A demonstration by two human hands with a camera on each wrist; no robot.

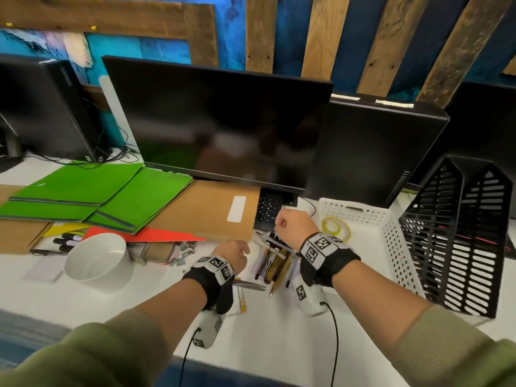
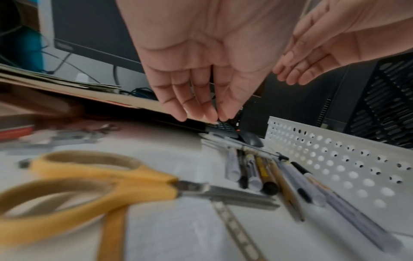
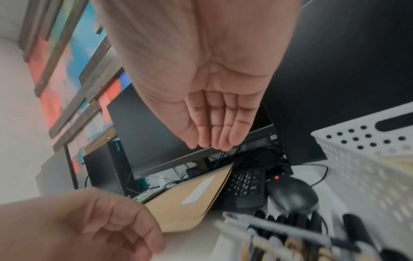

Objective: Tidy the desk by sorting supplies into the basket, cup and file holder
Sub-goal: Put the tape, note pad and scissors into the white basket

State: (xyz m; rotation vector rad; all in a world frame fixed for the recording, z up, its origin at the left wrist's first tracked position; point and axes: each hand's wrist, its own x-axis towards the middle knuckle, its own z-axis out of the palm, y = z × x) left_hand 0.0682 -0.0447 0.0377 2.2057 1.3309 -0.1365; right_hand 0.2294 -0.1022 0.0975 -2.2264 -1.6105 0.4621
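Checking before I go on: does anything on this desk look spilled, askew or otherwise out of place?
Yes. Small grey staples or clips lie scattered loose by the white cup. A brown folder is tucked under the monitor, over part of the keyboard. Pens lie heaped beside the white basket, one crosswise on top.
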